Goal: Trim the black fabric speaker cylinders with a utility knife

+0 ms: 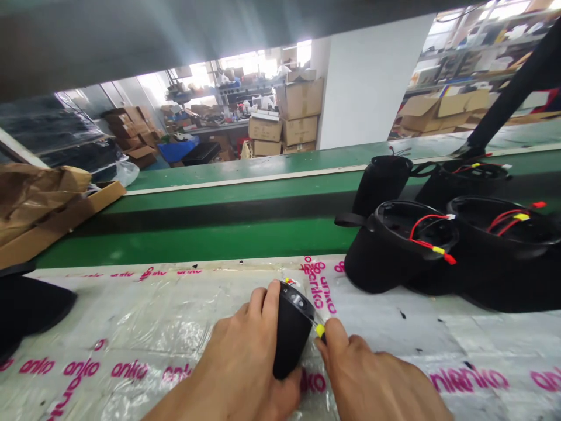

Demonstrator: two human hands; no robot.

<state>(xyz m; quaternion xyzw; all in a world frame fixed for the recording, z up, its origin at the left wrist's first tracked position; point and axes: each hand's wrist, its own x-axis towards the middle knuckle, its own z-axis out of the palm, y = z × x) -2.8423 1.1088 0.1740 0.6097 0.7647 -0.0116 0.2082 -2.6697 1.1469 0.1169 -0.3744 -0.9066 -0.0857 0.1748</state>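
My left hand (239, 356) is wrapped round a small black cone-shaped part (291, 330), holding it upright on the plastic-covered bench. My right hand (372, 380) pinches a thin tool with a yellow tip (320, 330) against the part's right side; the tool's shaft is barely visible. Both hands are at the near edge of the bench, close together, touching the same part.
Several black round housings with red wires (407, 240) stand to the right. A green conveyor belt (219, 234) runs across behind the bench. An open cardboard box with brown paper (48, 204) sits left, a black object (26, 310) at the left edge. Stacked cartons fill the background.
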